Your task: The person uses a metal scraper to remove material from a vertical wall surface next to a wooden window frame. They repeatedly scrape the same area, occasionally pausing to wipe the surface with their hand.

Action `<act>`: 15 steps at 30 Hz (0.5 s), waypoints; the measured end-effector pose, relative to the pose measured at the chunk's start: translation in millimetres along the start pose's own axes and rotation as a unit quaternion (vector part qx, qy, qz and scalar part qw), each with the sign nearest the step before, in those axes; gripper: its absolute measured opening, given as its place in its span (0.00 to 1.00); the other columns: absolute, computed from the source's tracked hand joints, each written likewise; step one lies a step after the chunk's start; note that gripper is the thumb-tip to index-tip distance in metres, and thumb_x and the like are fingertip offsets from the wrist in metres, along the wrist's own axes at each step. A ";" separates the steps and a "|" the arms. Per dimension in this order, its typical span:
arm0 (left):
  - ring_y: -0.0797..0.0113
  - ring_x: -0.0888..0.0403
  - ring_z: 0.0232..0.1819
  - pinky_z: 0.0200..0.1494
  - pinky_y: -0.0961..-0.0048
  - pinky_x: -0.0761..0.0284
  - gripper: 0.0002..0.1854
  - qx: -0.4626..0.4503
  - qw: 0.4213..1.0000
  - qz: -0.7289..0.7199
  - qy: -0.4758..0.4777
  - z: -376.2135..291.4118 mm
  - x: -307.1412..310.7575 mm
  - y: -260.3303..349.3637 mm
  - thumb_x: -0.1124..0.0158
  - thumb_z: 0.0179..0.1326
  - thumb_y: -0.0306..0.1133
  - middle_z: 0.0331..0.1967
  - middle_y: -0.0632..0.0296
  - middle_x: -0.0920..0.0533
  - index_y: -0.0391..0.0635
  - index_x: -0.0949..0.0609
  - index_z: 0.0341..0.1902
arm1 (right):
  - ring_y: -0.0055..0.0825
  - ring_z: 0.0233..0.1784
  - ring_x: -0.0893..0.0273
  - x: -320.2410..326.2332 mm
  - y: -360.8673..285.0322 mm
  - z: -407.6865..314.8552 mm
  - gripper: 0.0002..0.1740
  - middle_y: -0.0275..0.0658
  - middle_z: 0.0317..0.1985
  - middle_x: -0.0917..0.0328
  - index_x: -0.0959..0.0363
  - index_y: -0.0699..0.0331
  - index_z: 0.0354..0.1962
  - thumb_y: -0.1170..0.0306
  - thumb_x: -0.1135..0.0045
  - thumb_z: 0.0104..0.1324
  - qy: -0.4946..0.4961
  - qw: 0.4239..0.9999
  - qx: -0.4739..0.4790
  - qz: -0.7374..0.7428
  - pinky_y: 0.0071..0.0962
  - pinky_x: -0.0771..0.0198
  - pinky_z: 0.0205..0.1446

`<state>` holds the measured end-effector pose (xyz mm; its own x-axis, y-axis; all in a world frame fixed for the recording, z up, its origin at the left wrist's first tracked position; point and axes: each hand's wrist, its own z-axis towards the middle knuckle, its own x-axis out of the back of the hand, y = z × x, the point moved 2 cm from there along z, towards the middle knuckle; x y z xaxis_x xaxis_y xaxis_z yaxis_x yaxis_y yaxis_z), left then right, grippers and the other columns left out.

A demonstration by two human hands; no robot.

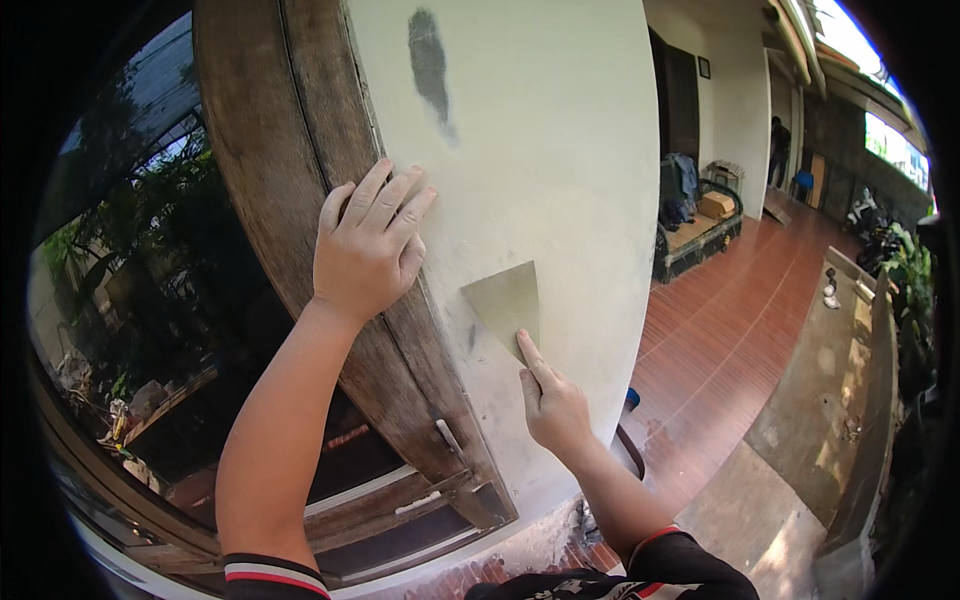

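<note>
My right hand [556, 405] grips a putty knife by its handle, which the fingers hide. The index finger lies along the wide metal blade [510, 300], whose broad edge points up against the pale painted wall [570, 165]. Flat on the brown wooden window frame [262, 135] rests my left hand [371, 240], its fingers spread and their tips reaching onto the wall's edge. Above both hands a dark grey patch [429, 64] marks the wall. Small dark smudges and scuffs show around the blade.
Left of the frame, dark window glass [150, 285] reflects plants. To the right lies a red tiled floor [720, 315] with a bench [697, 232] carrying a cardboard box [715, 205] and cloth. A person [780, 150] stands far back. A low concrete-edged strip [817, 390] runs along the right.
</note>
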<state>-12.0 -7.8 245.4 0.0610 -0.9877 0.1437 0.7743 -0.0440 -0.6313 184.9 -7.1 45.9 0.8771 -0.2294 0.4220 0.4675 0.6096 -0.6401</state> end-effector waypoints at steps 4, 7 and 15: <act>0.66 0.32 0.67 0.64 0.60 0.39 0.21 0.006 1.000 0.002 -0.003 1.2 0.0 -0.1 0.40 0.53 0.31 0.61 0.68 0.23 0.55 0.18 0.53 | 0.50 0.37 0.19 -0.1 2.6 -2.8 0.27 0.53 0.37 0.19 0.35 0.50 0.67 0.72 0.50 0.70 0.012 1.000 0.013 0.007 0.39 0.26 0.40; 0.67 0.31 0.66 0.64 0.61 0.39 0.21 0.007 1.000 0.009 -0.003 1.3 2.1 -0.7 0.41 0.53 0.31 0.60 0.69 0.23 0.56 0.18 0.52 | 0.43 0.31 0.20 2.5 5.0 0.0 0.28 0.44 0.30 0.20 0.37 0.40 0.67 0.67 0.50 0.71 0.051 0.998 0.027 0.039 0.40 0.27 0.34; 0.65 0.29 0.65 0.64 0.63 0.40 0.22 0.011 1.000 0.004 -0.002 1.2 1.2 1.2 0.42 0.53 0.28 0.60 0.68 0.22 0.56 0.18 0.54 | 0.44 0.32 0.20 -0.1 9.9 8.0 0.27 0.46 0.31 0.19 0.36 0.43 0.67 0.67 0.50 0.71 0.043 0.997 0.049 0.043 0.40 0.27 0.35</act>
<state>-10.3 -8.8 245.7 0.0690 -0.9875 0.1416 0.7877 -0.0332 -0.6152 188.5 5.0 44.6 0.9214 -0.2353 0.3092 0.3813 0.7000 -0.6038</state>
